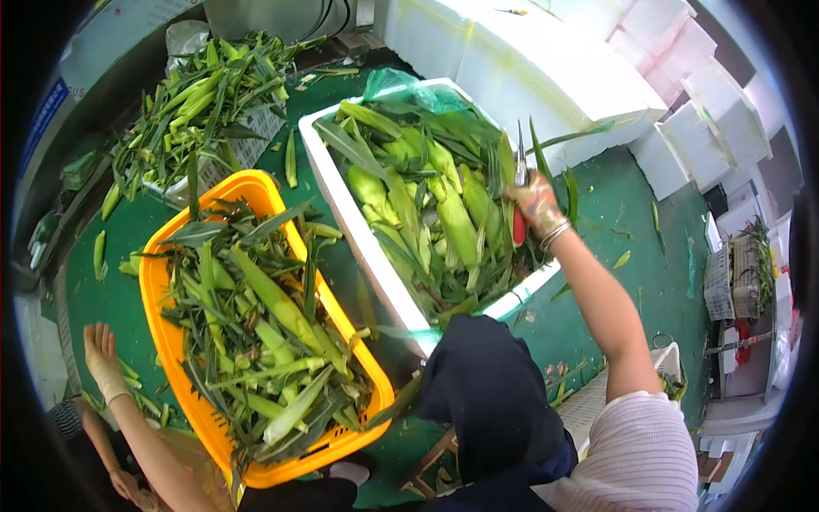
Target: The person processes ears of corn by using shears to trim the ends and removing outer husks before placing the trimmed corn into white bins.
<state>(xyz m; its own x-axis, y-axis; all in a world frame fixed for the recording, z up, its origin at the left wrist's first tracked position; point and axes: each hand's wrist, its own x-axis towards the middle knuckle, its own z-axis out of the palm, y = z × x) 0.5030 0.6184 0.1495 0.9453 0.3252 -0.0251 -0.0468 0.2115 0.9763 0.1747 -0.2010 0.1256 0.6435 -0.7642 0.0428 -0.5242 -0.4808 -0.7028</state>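
My right hand (542, 200), in a stained glove, grips a pair of red-handled snips (521, 168) with the metal blades pointing away from me. It is over the right side of a white foam box (336, 201) that holds corn ears in green husks (455, 221) and loose leaves. Off to the left, my left hand (102, 361) reaches out past a yellow plastic basket (153, 301), fingers extended and nothing visible in them. Husks and leaf trimmings (281, 301) fill that basket.
Behind the yellow basket stands a white crate (256, 144) heaped with leaves. Large white foam boxes (512, 70) line the far side, with more stacked foam boxes (697, 141) at right. Scraps lie on the green floor (614, 198). Another person's hand (125, 483) shows at lower left.
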